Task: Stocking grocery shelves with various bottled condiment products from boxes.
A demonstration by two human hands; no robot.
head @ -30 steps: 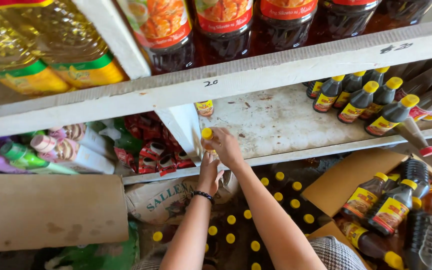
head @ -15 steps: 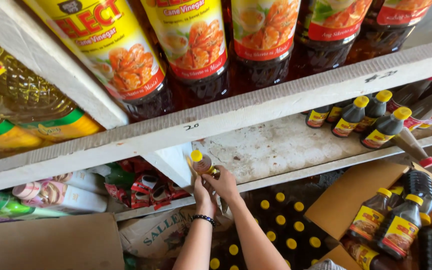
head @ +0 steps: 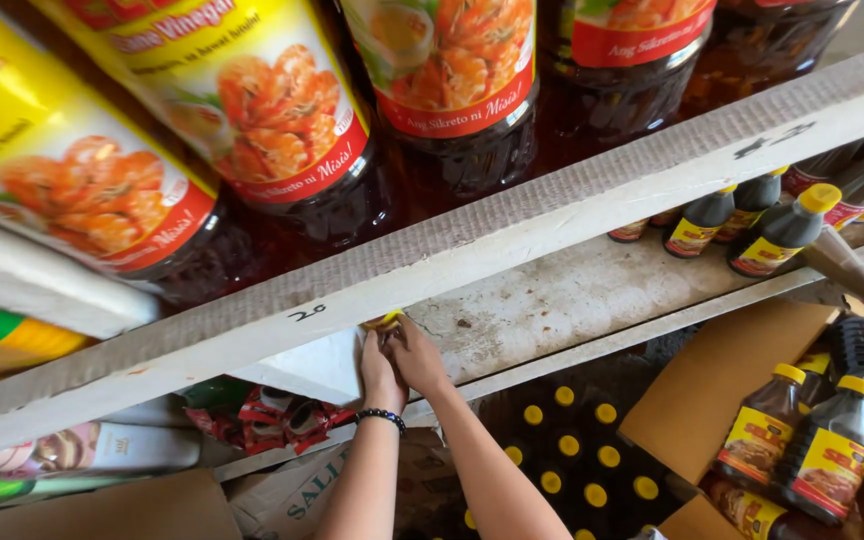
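While both of your hands reach up under the white shelf edge (head: 512,262), they meet on one small bottle with a yellow cap (head: 384,322), and that cap is almost all of it that shows. Your left hand (head: 380,372), the one with the dark bead bracelet (head: 382,417) at the wrist, wraps its fingers closed around the bottle from below. Your right hand (head: 420,356) presses against it from the right side, fingers curled shut on the same bottle (how far they wrap around the far side is hidden). The bottle sits at the near left end of the bare grey shelf board (head: 552,300), just beside the white upright divider (head: 307,365), and its body lies directly above your fingertips. Its long axis looks roughly upright, cap on top, though the front edge of the upper shelf covers the top. Both hands are equally close, touching it. Well apart to the right stand the other dark sauce bottles (head: 752,225) on the same board, and more fill the open cardboard box (head: 722,390) below.
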